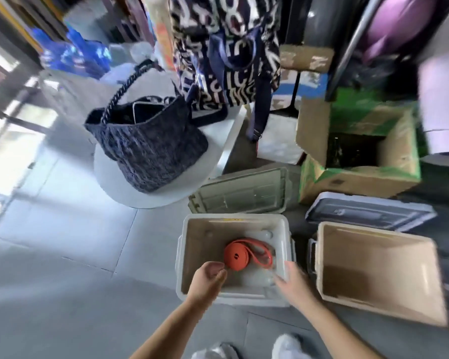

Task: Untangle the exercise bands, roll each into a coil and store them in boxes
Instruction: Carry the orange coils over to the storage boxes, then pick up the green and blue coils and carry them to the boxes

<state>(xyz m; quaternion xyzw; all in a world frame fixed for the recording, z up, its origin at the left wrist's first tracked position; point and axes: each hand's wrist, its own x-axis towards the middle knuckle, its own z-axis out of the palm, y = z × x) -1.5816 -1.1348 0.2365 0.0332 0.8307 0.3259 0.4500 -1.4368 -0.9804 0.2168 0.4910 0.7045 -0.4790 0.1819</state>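
The left hand [209, 277] is loosely curled and holds nothing. Just beyond its fingertips the orange band [237, 256], rolled into 1 coil with a loose loop trailing, lies inside the white box [233, 217]. The right hand [293, 281], blurred, fingers straight and empty, is over that box's near corner, a 2nd box [373, 255] beside it.

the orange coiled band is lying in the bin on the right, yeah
Not quite: the head view shows the orange coiled band lying in the white bin on the left, not the right one. The bin on the right shows nothing inside.
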